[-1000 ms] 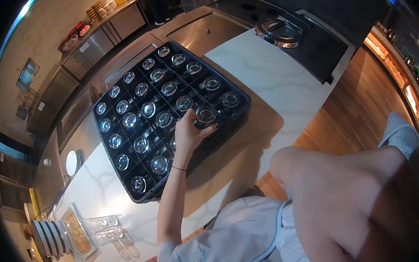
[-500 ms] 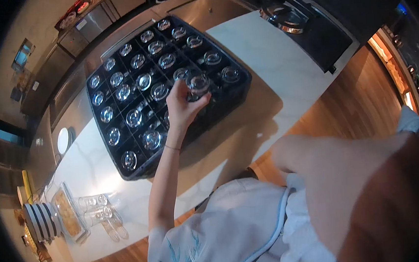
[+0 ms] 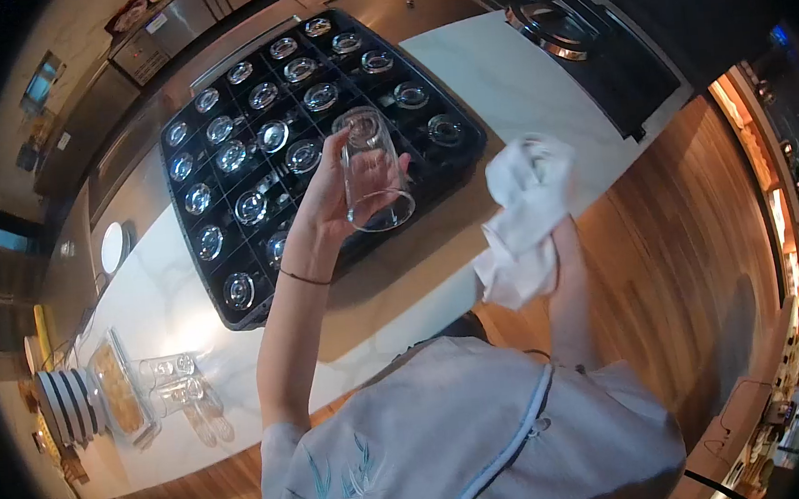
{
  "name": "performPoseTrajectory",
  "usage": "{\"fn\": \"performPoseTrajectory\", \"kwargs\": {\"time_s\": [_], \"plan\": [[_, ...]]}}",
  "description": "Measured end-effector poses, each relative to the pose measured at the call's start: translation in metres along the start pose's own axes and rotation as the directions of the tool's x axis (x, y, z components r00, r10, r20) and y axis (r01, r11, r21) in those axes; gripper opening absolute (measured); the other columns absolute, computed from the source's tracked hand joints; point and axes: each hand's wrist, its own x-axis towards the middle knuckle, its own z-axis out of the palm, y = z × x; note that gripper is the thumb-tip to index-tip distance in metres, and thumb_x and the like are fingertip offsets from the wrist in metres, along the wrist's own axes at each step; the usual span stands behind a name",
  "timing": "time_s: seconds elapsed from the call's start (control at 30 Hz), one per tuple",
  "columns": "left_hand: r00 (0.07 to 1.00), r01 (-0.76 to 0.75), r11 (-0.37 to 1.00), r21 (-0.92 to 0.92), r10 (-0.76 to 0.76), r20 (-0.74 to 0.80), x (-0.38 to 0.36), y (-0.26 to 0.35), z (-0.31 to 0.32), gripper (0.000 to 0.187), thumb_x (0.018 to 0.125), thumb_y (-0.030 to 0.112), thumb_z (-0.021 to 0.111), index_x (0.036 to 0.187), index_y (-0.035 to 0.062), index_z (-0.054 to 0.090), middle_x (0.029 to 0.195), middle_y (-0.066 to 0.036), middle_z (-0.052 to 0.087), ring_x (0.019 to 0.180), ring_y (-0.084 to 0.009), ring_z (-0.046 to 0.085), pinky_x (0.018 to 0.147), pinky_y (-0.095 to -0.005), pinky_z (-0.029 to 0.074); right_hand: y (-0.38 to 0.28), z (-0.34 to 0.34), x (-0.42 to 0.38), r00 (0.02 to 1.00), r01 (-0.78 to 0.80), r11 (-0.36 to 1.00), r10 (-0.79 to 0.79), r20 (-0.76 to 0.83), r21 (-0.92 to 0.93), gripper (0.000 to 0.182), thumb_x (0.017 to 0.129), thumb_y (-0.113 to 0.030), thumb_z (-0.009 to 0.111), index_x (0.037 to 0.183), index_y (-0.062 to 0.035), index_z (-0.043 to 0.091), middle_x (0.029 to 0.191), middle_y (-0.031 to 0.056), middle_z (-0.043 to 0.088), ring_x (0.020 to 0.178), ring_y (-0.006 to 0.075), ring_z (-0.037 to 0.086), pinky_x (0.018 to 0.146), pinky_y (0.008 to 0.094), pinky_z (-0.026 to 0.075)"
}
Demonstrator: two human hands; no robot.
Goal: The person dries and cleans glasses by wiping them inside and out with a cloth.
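Observation:
My left hand (image 3: 328,194) is wrapped round a clear drinking glass (image 3: 370,169). The glass is tilted above the near side of a black compartment rack (image 3: 452,172), its wide open rim toward me. Many more clear glasses stand in the rack's compartments, round ends up. To the right of the rack, my right hand (image 3: 561,244) grips a bunched white cloth (image 3: 529,206). The cloth covers most of that hand's fingers and hangs over the counter's front edge, apart from the glass.
The rack rests on a white marbled counter (image 3: 351,347). At the left are several clear glasses (image 3: 181,390), a container with yellowish contents (image 3: 122,393), striped dishware (image 3: 72,405) and a white round plate (image 3: 113,246). A black appliance (image 3: 591,65) is at the far right.
The glass has been lifted out of the rack and tilted by my left hand. My right hand has come forward beside the rack with the white cloth in it.

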Motion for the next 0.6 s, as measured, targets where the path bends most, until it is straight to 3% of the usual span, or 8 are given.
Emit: {"fn": "performPoseTrajectory", "kwargs": {"time_s": [0.1,0.13,0.27,0.37,0.4,0.43,0.47,0.6], "plan": [[0.983,0.186,0.957,-0.223,-0.182,0.041,-0.011,-0.011,0.014,0.047,0.084,0.044,0.045,0.081,-0.0026,0.050,0.096,-0.021,0.056,0.086,-0.0286,0.059,0.070,-0.0335,0.052,0.013,0.025,-0.003,0.910,0.115,0.922,-0.247,-0.332,-0.370,0.050,0.090,-0.044,0.034,0.124,-0.0083,0.042,0.113,0.0101,0.054,0.095,0.0193,0.057,0.080,0.0316,0.049],[0.972,0.230,0.938,-0.258,-0.208,0.111,-0.013,-0.014,0.015,0.044,0.083,0.041,0.049,0.086,-0.0028,0.050,0.095,-0.022,0.055,0.084,-0.0281,0.059,0.069,-0.0342,0.052,0.009,0.039,-0.004,0.905,0.131,0.933,-0.250,-0.343,-0.336,0.048,0.091,-0.040,0.030,0.121,-0.0061,0.045,0.111,0.0109,0.055,0.096,0.0202,0.057,0.081,0.0329,0.049],[0.980,0.172,0.981,0.090,-0.180,0.083,-0.037,-0.024,0.025,0.037,0.081,0.034,0.054,0.099,0.0023,0.047,0.091,-0.016,0.057,0.080,-0.0239,0.060,0.061,-0.0325,0.052,0.022,0.051,0.016,0.922,0.243,0.889,-0.336,-0.194,-0.387,0.045,0.090,-0.034,0.031,0.116,-0.0022,0.048,0.107,0.0103,0.056,0.096,0.0192,0.056,0.086,0.0318,0.044],[0.970,0.102,0.937,0.334,-0.168,0.174,-0.041,-0.037,0.006,0.029,0.082,0.027,0.054,0.099,0.0052,0.045,0.084,-0.011,0.059,0.074,-0.0205,0.062,0.056,-0.0303,0.052,0.042,0.086,0.024,0.984,0.161,0.899,-0.112,0.140,-0.407,0.047,0.088,-0.037,0.039,0.118,-0.0017,0.047,0.110,0.0091,0.055,0.099,0.0172,0.053,0.089,0.0291,0.040],[0.966,0.045,0.918,0.394,-0.141,0.218,-0.054,-0.038,0.020,0.024,0.081,0.017,0.056,0.100,0.0064,0.045,0.078,-0.008,0.060,0.069,-0.0183,0.062,0.053,-0.0274,0.050,0.048,0.127,0.011,0.980,0.123,0.956,-0.075,0.184,-0.266,0.035,0.086,-0.029,0.051,0.108,-0.0017,0.054,0.091,0.0062,0.059,0.081,0.0125,0.056,0.075,0.0261,0.045],[0.968,0.058,0.922,0.383,-0.146,0.203,-0.062,-0.040,0.023,0.027,0.078,0.010,0.058,0.101,0.0043,0.044,0.078,-0.008,0.059,0.067,-0.0170,0.061,0.053,-0.0254,0.049,0.060,0.123,0.019,0.954,0.297,0.744,-0.253,0.158,-0.598,0.036,0.082,-0.029,0.060,0.106,-0.0023,0.055,0.091,0.0058,0.059,0.083,0.0091,0.053,0.075,0.0245,0.043],[0.976,0.018,0.909,0.415,-0.106,0.189,-0.067,-0.042,0.020,0.031,0.079,0.011,0.056,0.105,0.0030,0.042,0.080,-0.010,0.059,0.069,-0.0187,0.061,0.056,-0.0272,0.050,0.062,0.122,0.025,0.899,0.434,0.602,-0.236,0.369,-0.671,0.033,0.078,-0.028,0.065,0.097,-0.0016,0.060,0.083,0.0025,0.060,0.076,0.0072,0.052,0.068,0.0231,0.043],[0.995,0.008,0.897,0.441,-0.052,0.088,-0.087,-0.041,0.015,0.036,0.078,0.007,0.057,0.109,0.0012,0.040,0.080,-0.011,0.059,0.071,-0.0188,0.061,0.059,-0.0282,0.050,0.080,0.131,0.030,0.910,0.413,0.518,-0.263,0.320,-0.749,0.027,0.076,-0.026,0.066,0.085,-0.0007,0.063,0.071,-0.0008,0.059,0.064,0.0065,0.052,0.057,0.0223,0.043]]}}
